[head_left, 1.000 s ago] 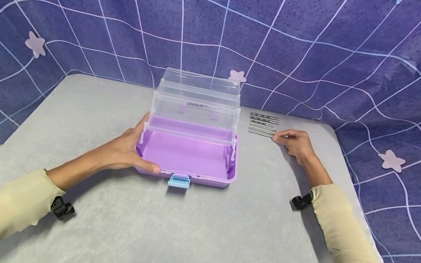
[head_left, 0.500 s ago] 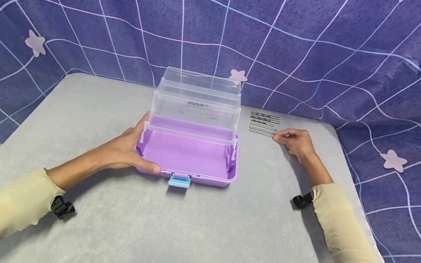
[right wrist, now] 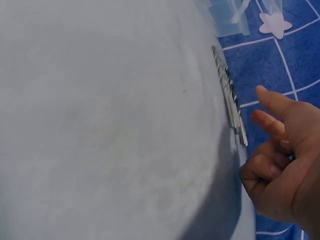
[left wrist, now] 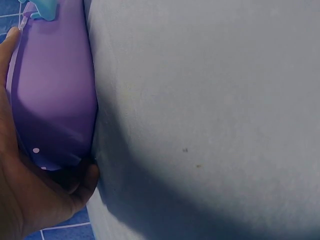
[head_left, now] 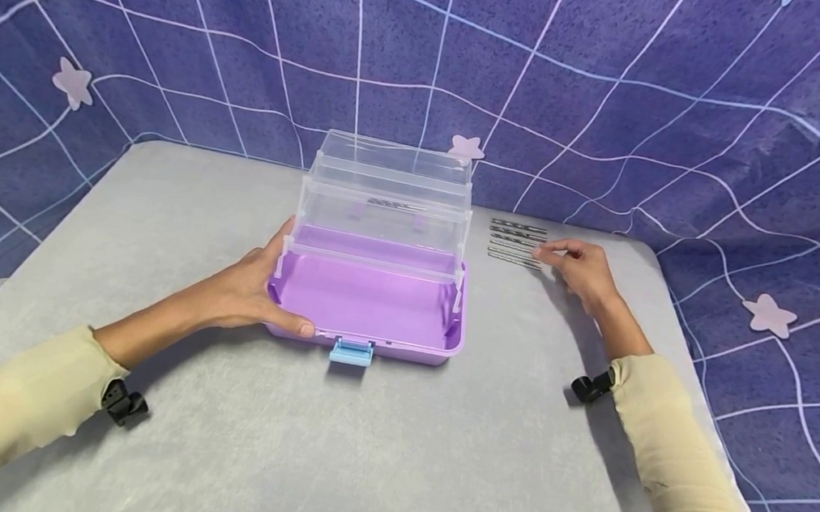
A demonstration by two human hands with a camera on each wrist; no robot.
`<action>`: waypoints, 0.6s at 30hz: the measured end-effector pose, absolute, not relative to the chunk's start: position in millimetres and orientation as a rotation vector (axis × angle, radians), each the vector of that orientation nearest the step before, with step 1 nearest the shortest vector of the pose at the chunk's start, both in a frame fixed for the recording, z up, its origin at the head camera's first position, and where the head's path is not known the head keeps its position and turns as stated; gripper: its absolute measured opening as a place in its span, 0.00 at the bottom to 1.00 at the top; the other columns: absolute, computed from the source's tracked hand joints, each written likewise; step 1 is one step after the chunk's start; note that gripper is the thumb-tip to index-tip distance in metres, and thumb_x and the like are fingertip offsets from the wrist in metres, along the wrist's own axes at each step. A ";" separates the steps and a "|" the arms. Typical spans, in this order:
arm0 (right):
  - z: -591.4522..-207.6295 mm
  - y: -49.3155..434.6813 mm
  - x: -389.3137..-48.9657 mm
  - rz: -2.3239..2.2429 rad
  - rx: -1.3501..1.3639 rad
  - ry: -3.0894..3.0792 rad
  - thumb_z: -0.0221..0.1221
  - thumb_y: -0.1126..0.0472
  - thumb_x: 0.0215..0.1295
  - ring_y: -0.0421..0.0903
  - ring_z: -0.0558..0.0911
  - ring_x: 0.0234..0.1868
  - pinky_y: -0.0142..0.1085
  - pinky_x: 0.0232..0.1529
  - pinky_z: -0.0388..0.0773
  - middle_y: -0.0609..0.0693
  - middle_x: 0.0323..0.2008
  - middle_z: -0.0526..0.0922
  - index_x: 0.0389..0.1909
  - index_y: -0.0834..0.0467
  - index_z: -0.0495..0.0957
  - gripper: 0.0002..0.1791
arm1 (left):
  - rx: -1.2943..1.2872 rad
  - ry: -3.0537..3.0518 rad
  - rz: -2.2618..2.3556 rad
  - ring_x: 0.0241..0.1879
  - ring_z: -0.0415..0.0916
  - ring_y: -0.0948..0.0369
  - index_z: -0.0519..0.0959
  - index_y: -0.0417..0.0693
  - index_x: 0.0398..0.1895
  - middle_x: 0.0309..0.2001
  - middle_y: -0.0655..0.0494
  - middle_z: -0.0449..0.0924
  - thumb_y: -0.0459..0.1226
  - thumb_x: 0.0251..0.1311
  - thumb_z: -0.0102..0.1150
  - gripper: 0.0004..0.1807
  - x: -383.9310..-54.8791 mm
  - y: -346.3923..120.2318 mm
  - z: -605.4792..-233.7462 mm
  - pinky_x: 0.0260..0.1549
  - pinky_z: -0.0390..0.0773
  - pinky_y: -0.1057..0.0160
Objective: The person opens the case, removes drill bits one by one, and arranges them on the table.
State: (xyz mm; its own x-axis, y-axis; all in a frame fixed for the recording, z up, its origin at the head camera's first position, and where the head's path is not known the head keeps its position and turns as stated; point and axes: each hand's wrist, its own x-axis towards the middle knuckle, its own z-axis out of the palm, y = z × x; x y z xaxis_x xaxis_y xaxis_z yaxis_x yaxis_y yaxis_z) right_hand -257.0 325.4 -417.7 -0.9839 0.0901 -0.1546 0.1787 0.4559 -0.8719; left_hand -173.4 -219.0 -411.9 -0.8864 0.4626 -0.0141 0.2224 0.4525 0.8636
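Observation:
A purple toolbox [head_left: 409,354] stands with its clear stepped trays [head_left: 376,222] raised above the base. My left hand [head_left: 249,295] grips its left end, thumb along the front rim. In the left wrist view the fingers curl round the lower corner of the purple wall [left wrist: 55,80]. Several metal drill bits [head_left: 514,233] lie in a row to the right of the box. My right hand [head_left: 584,275] hovers at their right ends. The right wrist view shows its thumb and forefinger apart, other fingers bent, and nothing held beside the bits [right wrist: 231,102].
Inside a clear tray lie more drill bits [head_left: 396,205]. A light blue latch [head_left: 352,353] hangs down at the box front. The grey table [head_left: 392,458] meets a purple-blue patterned cloth [head_left: 252,47] at the back and sides.
The right hand has shifted slightly away from me, from the end of the nearest drill bit to further up the row. The left hand and the box stay put.

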 end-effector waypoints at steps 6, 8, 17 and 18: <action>-401.7 308.9 -261.5 -1.628 0.153 2.644 0.78 0.47 0.71 0.32 0.62 0.17 0.32 0.17 0.60 0.29 0.19 0.79 0.52 0.50 0.94 0.16 | 0.599 2.459 1.396 0.66 0.86 0.45 0.30 0.71 0.95 0.79 0.44 0.76 0.44 0.39 0.98 0.92 -172.6 -219.4 -411.0 0.74 0.78 0.33; -395.3 301.3 -262.9 -1.644 0.124 2.657 0.78 0.47 0.71 0.33 0.63 0.17 0.31 0.17 0.60 0.28 0.21 0.81 0.52 0.51 0.94 0.15 | 0.611 2.472 1.381 0.66 0.86 0.44 0.29 0.70 0.95 0.79 0.42 0.76 0.44 0.39 0.98 0.93 -172.6 -219.2 -410.4 0.75 0.77 0.31; -366.3 261.9 -268.7 -1.702 -0.031 2.631 0.77 0.51 0.72 0.32 0.65 0.17 0.29 0.17 0.61 0.33 0.33 0.91 0.51 0.57 0.93 0.16 | 0.609 2.469 1.402 0.63 0.88 0.46 0.32 0.71 0.95 0.76 0.44 0.80 0.44 0.39 0.98 0.91 -173.9 -219.0 -410.8 0.73 0.78 0.32; -363.8 257.6 -269.6 -1.696 -0.051 2.637 0.77 0.51 0.72 0.31 0.70 0.20 0.28 0.20 0.66 0.33 0.36 0.92 0.51 0.56 0.94 0.15 | 0.610 2.467 1.405 0.63 0.88 0.45 0.32 0.70 0.95 0.76 0.43 0.80 0.43 0.39 0.98 0.91 -173.7 -219.1 -410.9 0.73 0.78 0.32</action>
State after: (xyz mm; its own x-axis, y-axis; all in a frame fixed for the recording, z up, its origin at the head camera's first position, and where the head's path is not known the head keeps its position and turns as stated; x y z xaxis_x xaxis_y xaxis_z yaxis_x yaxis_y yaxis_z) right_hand -269.6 257.6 -363.8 -0.9994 -0.0306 0.0129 -0.0244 0.4145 -0.9097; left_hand -173.7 -219.1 -410.9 -0.8848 0.4660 0.0000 0.2378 0.4516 0.8599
